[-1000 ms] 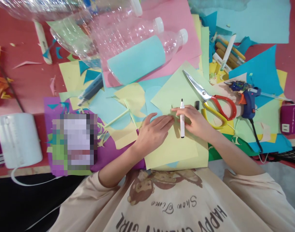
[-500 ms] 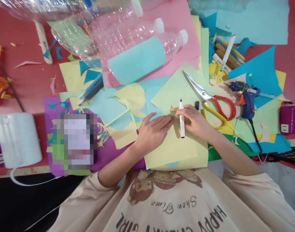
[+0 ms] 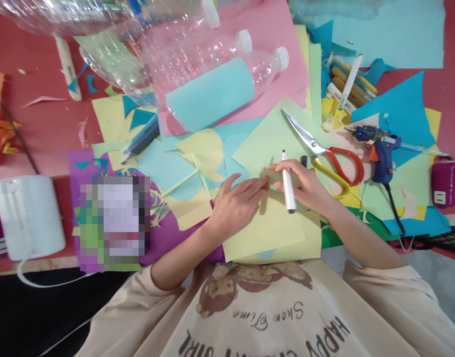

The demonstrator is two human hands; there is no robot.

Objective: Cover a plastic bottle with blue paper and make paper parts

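Note:
My left hand (image 3: 237,202) lies flat on a pale yellow sheet (image 3: 266,235), its fingers stretched toward the right. In my right hand (image 3: 305,186) is a white marker (image 3: 289,186) with its black tip bare and pointing away from me. The marker stands tilted between the fingers, its black rear end toward my body. A black marker cap (image 3: 303,161) lies just beyond the right hand. Close to that hand rest scissors (image 3: 316,148) with one red and one yellow handle, blades partly apart. A pale green sheet (image 3: 262,131) lies beyond both hands.
A clear bottle wrapped in light blue paper (image 3: 216,91) lies behind, among other plastic bottles. On the right sit a blue glue gun (image 3: 382,156) and several pens (image 3: 348,82). A white device (image 3: 29,215) stands left; a blurred-out object (image 3: 119,218) lies nearer. Paper scraps are scattered around.
The marker has shifted slightly right in my right hand, and its rear end has swung right. The right index finger has moved a little. My left hand stays in place.

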